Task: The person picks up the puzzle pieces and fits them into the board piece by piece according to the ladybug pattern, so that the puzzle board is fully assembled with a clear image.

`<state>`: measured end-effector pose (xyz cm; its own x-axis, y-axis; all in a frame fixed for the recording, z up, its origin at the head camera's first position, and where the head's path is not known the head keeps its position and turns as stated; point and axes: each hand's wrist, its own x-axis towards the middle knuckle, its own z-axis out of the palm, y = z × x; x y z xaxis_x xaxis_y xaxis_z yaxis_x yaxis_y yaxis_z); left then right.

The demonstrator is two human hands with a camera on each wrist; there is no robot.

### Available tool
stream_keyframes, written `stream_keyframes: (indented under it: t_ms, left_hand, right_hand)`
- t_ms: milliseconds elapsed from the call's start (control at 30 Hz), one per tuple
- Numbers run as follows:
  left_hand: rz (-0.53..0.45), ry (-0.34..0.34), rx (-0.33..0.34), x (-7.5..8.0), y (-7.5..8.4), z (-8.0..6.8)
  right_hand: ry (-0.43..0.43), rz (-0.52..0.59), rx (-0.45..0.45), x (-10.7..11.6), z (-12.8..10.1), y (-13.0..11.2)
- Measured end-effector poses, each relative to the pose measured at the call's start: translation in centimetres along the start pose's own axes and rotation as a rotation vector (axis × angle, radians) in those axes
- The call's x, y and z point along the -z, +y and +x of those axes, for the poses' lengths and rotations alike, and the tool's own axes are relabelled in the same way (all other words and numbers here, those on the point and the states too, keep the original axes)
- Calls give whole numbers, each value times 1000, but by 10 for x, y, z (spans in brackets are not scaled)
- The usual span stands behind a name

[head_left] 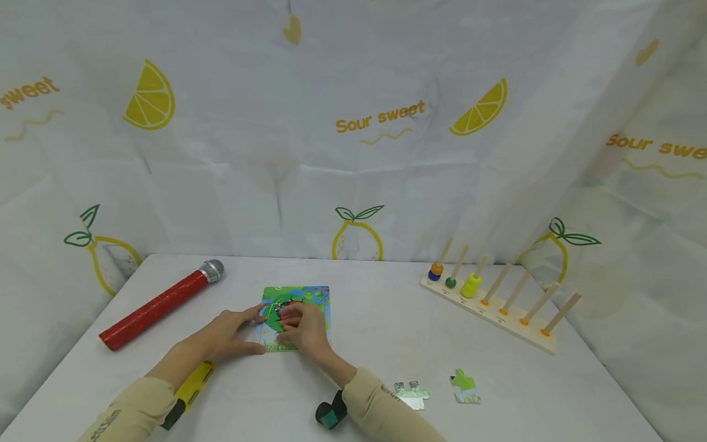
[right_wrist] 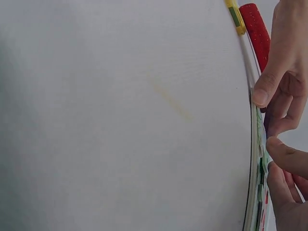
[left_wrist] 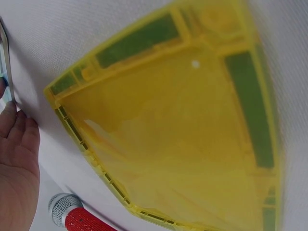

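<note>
A picture puzzle board (head_left: 324, 294), with green leaf shapes on a blue and green scene, lies on the white table. My left hand (head_left: 229, 334) rests at its left side, thumb by the lower corner and fingers extended along the edge. Over the middle of the board, my right hand (head_left: 306, 328) has its fingers curled and pinches a small puzzle piece (head_left: 280, 308) with red and black on it, mostly hidden by the fingers. In the right wrist view, both hands meet at the board's edge, seen almost side-on.
Two loose puzzle pieces, one pale (head_left: 413, 396) and one green (head_left: 464, 385), lie right of the right forearm. A wooden peg stand (head_left: 497, 313) with coloured beads stands at the back right. A red microphone (head_left: 160, 308) lies at left. Under the left wrist is a translucent yellow piece (left_wrist: 168, 134).
</note>
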<state>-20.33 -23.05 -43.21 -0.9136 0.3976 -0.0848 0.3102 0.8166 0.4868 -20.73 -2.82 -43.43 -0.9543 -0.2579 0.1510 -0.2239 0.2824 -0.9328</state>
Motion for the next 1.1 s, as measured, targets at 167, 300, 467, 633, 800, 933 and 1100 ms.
stream_keyframes:
  t_ms: [167,300,467,633,800,933,1100]
  left_hand:
    - [-8,-3,9,1,2,-1]
    - [-7,2,-3,1,1,-1]
    - [2,8,-10,1,0,-2]
    - [-10,4,-4,1,1,-2]
    - [-5,7,-14,2,1,-2]
    - [-2,8,-16,2,1,-1]
    - [-1,7,-28,2,2,-2]
  right_hand:
    - [1,18,-13,-5,2,5]
    - [-6,6,-17,-7,3,4]
    - [-8,-16,20,-10,4,4]
    - [-27,-58,88,-14,6,6]
    - [-49,-54,72,-12,6,3]
    - [-58,2,32,-10,5,3]
    - [-27,153,-69,-4,2,6]
